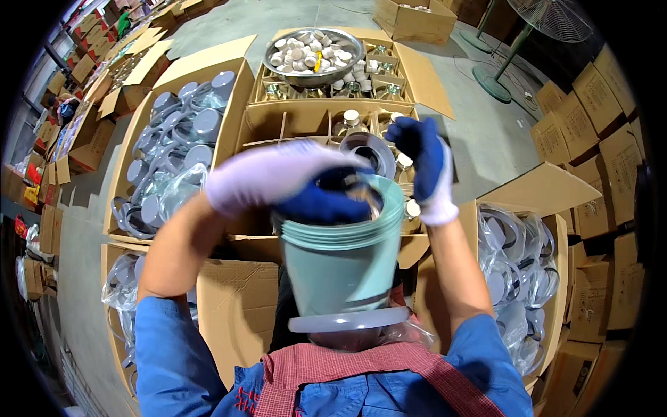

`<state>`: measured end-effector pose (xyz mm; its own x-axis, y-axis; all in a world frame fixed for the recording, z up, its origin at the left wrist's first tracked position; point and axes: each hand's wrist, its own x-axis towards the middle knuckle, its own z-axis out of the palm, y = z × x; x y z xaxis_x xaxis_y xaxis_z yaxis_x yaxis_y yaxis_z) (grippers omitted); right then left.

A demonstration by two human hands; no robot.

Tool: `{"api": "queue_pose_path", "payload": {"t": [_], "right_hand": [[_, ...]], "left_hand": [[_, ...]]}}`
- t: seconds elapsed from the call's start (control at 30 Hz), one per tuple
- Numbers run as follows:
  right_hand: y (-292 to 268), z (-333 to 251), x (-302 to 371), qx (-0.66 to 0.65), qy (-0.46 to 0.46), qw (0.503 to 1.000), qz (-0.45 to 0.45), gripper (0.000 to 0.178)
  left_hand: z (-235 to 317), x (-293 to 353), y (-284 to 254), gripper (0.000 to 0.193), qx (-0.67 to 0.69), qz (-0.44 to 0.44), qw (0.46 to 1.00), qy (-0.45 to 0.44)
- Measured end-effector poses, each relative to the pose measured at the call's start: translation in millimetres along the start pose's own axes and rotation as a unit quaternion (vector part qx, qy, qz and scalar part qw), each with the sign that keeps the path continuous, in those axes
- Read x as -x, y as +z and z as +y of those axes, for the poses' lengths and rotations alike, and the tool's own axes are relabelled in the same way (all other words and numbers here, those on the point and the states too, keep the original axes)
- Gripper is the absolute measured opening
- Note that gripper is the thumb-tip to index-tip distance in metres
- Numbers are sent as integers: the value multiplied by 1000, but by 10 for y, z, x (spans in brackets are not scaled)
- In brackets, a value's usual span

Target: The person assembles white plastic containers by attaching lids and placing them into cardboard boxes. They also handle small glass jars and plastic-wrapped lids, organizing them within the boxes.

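Observation:
My left hand [292, 184], in a white glove with a blue palm, is over the mouth of a stack of nested teal buckets [337, 271]. Motion blurs its fingers, and whether they grip anything is hidden. To the right of the rim, my right hand [425, 167], gloved the same way, is raised with its fingers apart and nothing visible in it. Between the hands, just beyond the buckets, a grey round lid-like part [379, 149] lies over a divided carton [278, 115]. White-capped glass bottles [351, 124] stand in its compartments. A pale disc [347, 320] is under the bucket stack.
A metal bowl [313, 78] of white caps rests on the farther carton. Open cartons of grey handled parts stand at left [182, 132] and right [517, 254]. Closed cartons [601, 132] are piled along the right side, near a standing fan [552, 21].

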<state>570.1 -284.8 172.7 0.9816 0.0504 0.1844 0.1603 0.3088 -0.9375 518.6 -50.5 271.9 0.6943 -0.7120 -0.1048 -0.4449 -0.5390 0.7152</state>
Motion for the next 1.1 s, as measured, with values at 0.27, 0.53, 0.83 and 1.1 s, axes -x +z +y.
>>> {"api": "queue_pose_path", "payload": {"t": [0.27, 0.53, 0.83, 1.1], "right_hand": [[-439, 1901, -677, 631, -48, 738, -232, 59], [62, 449, -764, -68, 181, 967, -167, 48], [114, 253, -164, -241, 61, 930, -272, 73], [-25, -275, 299, 50, -136, 978, -152, 101]], "left_hand": [[-569, -141, -111, 32, 253, 33, 946, 202], [-994, -616, 14, 66, 118, 326, 936, 53], [-415, 278, 181, 39, 28, 370, 927, 56], [80, 228, 468, 40, -42, 422, 899, 109]]}}
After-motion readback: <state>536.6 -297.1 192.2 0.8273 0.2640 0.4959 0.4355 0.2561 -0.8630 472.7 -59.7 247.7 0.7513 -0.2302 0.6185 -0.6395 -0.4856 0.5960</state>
